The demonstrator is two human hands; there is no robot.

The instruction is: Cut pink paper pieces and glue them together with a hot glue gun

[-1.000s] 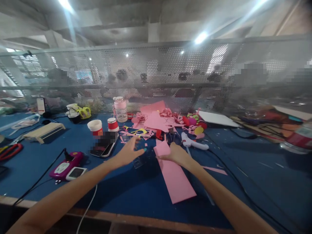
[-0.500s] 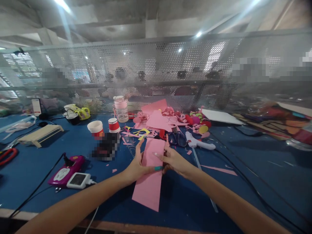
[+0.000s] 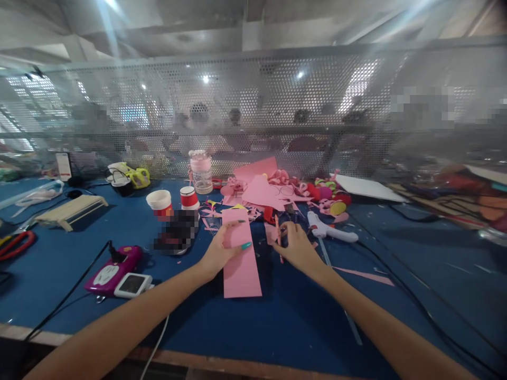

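Observation:
A long rectangular strip of pink paper [image 3: 242, 274] lies flat on the blue tabletop, or just over it. My left hand [image 3: 219, 252] grips it from the left edge, with the thumb and a finger lying across its upper half. To the right of the paper, apart from it, my right hand [image 3: 297, 247] is curled with its fingertips together around a slim pink stick-like object [image 3: 278, 232]. Its exact kind cannot be made out. A pink paper piece [image 3: 270, 232] lies just left of that hand. Behind both hands spreads a heap of pink paper cutouts [image 3: 261, 192].
A white glue gun [image 3: 330, 231] with a black cable lies to the right. Paper cups [image 3: 159, 201], a pink-topped jar [image 3: 201, 174] and a purple power bank [image 3: 106, 279] stand or lie left. Perforated metal panel [image 3: 269, 95] closes the back.
My hands have separated: the right one has left the paper and moved right with the slim pink object. The strip, still in my left hand, has turned and lowered toward the table.

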